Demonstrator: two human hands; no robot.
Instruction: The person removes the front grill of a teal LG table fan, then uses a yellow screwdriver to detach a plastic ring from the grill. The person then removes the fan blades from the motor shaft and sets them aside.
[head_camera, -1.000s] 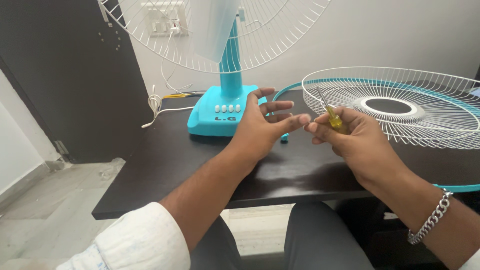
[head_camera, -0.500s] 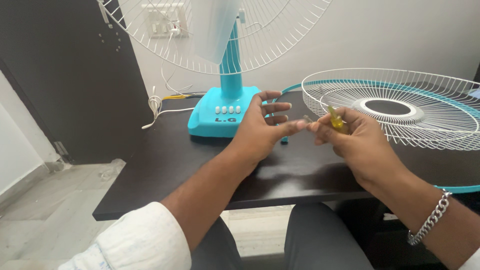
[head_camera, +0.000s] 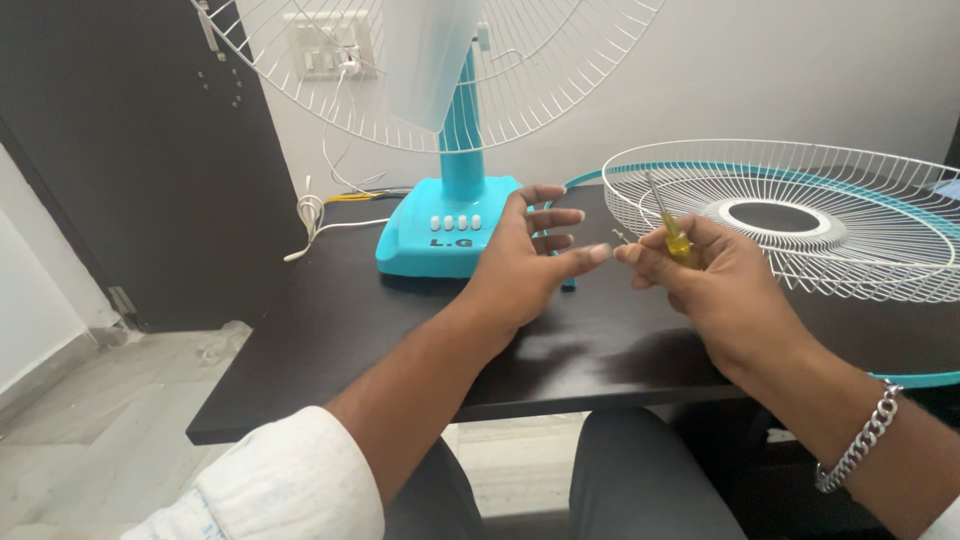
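The scene is evenly and softly lit, with no harsh shadows. A pale sheen is reflected off the dark counter (head_camera: 330, 330) beneath the forearms. The door (head_camera: 120, 150) at left is left dim. Focus is sharp throughout; slight stretching is seen towards the frame edges.

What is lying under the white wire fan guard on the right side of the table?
Under the white wire guard the dark table shows through, with a turquoise rim band beneath it. The right hand hides its near-left edge.
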